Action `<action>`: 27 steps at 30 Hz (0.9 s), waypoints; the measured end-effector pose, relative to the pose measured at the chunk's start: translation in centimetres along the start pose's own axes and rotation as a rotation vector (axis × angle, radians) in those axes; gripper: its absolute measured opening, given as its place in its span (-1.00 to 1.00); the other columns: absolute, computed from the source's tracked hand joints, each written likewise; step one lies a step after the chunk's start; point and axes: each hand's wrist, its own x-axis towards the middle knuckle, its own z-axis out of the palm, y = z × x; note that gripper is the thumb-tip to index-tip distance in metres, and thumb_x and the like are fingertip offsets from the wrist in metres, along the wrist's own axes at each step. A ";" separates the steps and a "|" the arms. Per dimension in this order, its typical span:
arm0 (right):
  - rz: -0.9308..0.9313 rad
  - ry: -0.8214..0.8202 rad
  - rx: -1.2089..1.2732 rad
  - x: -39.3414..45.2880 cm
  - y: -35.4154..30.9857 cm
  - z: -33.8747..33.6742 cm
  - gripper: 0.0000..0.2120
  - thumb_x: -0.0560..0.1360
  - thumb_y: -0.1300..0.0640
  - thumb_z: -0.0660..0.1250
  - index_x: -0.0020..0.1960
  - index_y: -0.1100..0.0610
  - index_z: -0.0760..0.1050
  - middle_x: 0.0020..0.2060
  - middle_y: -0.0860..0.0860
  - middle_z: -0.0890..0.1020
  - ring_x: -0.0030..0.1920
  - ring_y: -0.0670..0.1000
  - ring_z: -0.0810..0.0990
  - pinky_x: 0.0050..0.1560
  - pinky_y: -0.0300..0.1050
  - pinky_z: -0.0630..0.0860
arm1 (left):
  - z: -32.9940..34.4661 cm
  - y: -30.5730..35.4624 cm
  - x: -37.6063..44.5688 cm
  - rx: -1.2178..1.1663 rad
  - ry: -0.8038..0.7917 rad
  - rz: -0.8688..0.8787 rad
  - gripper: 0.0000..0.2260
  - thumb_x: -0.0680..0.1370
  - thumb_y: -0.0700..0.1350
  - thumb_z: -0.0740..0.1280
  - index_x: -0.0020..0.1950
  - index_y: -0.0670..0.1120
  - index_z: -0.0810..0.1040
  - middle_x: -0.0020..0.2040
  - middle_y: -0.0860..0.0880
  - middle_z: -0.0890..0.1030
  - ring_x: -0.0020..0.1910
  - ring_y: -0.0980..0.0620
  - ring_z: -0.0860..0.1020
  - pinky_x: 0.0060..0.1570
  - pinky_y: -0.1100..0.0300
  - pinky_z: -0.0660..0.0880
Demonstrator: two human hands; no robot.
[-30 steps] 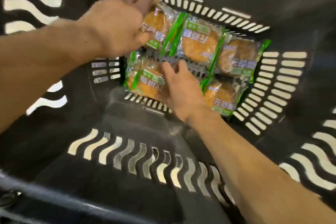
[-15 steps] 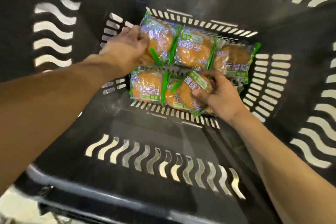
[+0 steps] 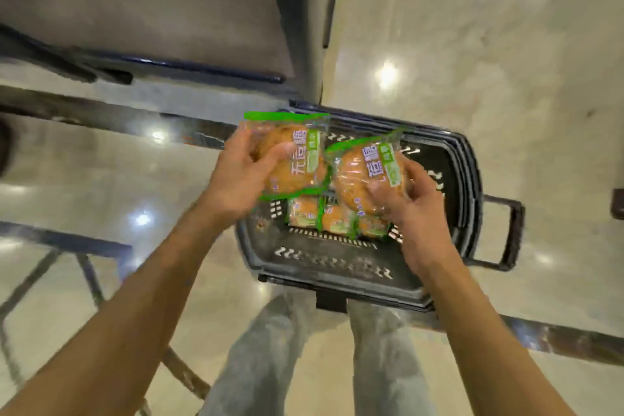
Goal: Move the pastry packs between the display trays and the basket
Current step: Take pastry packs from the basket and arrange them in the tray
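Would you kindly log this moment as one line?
left hand: holds pastry pack | right hand: holds second pack | both above basket

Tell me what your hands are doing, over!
Left hand grips one pack. Right hand grips another pack. Both held above the basket, more packs inside. Nothing blocking.
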 end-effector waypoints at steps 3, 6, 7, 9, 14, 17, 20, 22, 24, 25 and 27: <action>-0.118 0.015 0.067 -8.1 -10.6 2.3 -0.50 0.40 0.28 0.54 0.31 0.15 0.51 0.04 0.03 0.72 0.03 0.02 0.69 0.01 -0.08 0.62 | -4.6 10.8 -7.0 -0.161 0.037 0.071 -0.87 0.60 -0.23 0.37 0.09 -0.03 0.52 -0.09 0.11 0.69 -0.12 0.21 0.66 -0.21 0.27 0.59; -0.215 -0.006 0.192 -15.9 -19.5 4.5 -0.52 0.41 0.29 0.49 0.29 0.10 0.48 0.08 0.12 0.69 -0.03 0.04 0.69 -0.10 -0.11 0.64 | -8.5 18.6 -13.4 -0.274 0.061 0.123 -0.82 0.61 -0.20 0.37 0.20 -0.10 0.50 0.00 0.06 0.69 -0.04 0.10 0.65 -0.06 0.03 0.66; -0.240 -0.032 0.222 -18.2 -21.8 5.1 -0.51 0.38 0.25 0.50 0.28 0.09 0.48 0.08 0.15 0.69 -0.07 0.04 0.70 -0.14 -0.09 0.64 | -9.5 20.6 -15.4 -0.305 0.061 0.139 -0.78 0.59 -0.22 0.39 0.22 -0.11 0.50 0.01 0.04 0.69 -0.02 0.07 0.65 0.01 -0.03 0.64; -0.290 -0.090 0.251 -22.0 -25.5 6.3 -0.51 0.39 0.24 0.50 0.27 0.07 0.45 0.07 0.18 0.70 -0.11 0.07 0.69 -0.13 -0.03 0.65 | -11.3 24.0 -18.9 -0.311 0.073 0.182 -0.69 0.53 -0.26 0.45 0.24 -0.15 0.50 -0.01 0.01 0.70 -0.04 0.06 0.65 0.04 -0.04 0.62; -0.456 -0.199 0.207 -28.3 -31.5 9.2 -0.44 0.41 0.31 0.48 0.31 -0.02 0.38 0.02 0.11 0.72 -0.07 0.07 0.71 -0.14 -0.04 0.65 | -16.6 28.7 -26.3 -0.284 0.150 0.368 -0.64 0.47 -0.34 0.48 0.23 -0.22 0.49 -0.11 0.04 0.72 -0.16 0.13 0.65 -0.17 0.18 0.64; -0.549 -0.251 0.162 -30.1 -33.5 11.4 -0.39 0.41 0.34 0.47 0.33 -0.08 0.36 0.01 0.08 0.73 -0.03 0.06 0.69 -0.08 -0.03 0.65 | -20.4 29.7 -28.6 -0.289 0.137 0.446 -0.60 0.45 -0.30 0.50 0.25 -0.14 0.51 0.02 -0.05 0.73 -0.04 0.02 0.68 -0.06 0.10 0.65; -0.610 -0.263 0.090 -30.9 -34.7 14.6 -0.33 0.41 0.34 0.49 0.34 -0.16 0.33 0.03 0.06 0.72 -0.01 0.05 0.71 -0.12 -0.07 0.63 | -24.1 30.2 -28.9 -0.293 0.129 0.500 -0.60 0.45 -0.25 0.51 0.25 -0.02 0.55 0.09 -0.09 0.71 0.02 -0.01 0.68 0.01 0.10 0.64; -0.653 -0.254 0.049 -30.7 -35.4 17.3 -0.27 0.43 0.38 0.49 0.38 -0.19 0.30 0.05 0.07 0.70 0.00 0.05 0.71 -0.13 -0.09 0.64 | -26.7 30.4 -27.9 -0.277 0.116 0.526 -0.58 0.48 -0.23 0.51 0.30 -0.02 0.55 0.12 -0.11 0.70 0.04 -0.01 0.66 0.06 0.08 0.63; -0.686 -0.254 0.014 -29.9 -36.3 20.4 -0.17 0.43 0.39 0.50 0.47 -0.18 0.23 0.10 0.09 0.68 0.02 0.06 0.71 -0.12 -0.06 0.65 | -29.6 30.6 -26.1 -0.241 0.114 0.547 -0.53 0.46 -0.17 0.55 0.34 -0.03 0.53 0.14 -0.07 0.69 0.08 0.01 0.66 0.09 0.10 0.61; -0.695 -0.245 -0.002 -29.4 -36.7 22.1 -0.17 0.43 0.39 0.50 0.49 -0.15 0.22 0.10 0.08 0.68 0.02 0.06 0.71 -0.12 -0.05 0.66 | -31.2 30.7 -25.0 -0.223 0.111 0.550 -0.49 0.43 -0.11 0.56 0.36 -0.01 0.52 0.15 -0.03 0.69 0.10 0.02 0.66 0.09 0.10 0.61; -0.716 -0.201 -0.019 -28.4 -37.7 25.9 -0.33 0.44 0.38 0.48 0.41 -0.04 0.32 0.09 0.06 0.69 0.05 0.06 0.70 -0.08 -0.07 0.67 | -34.7 30.8 -22.8 -0.228 0.081 0.540 -0.42 0.40 -0.06 0.60 0.38 0.01 0.51 0.15 0.01 0.70 0.12 0.03 0.67 0.08 0.12 0.60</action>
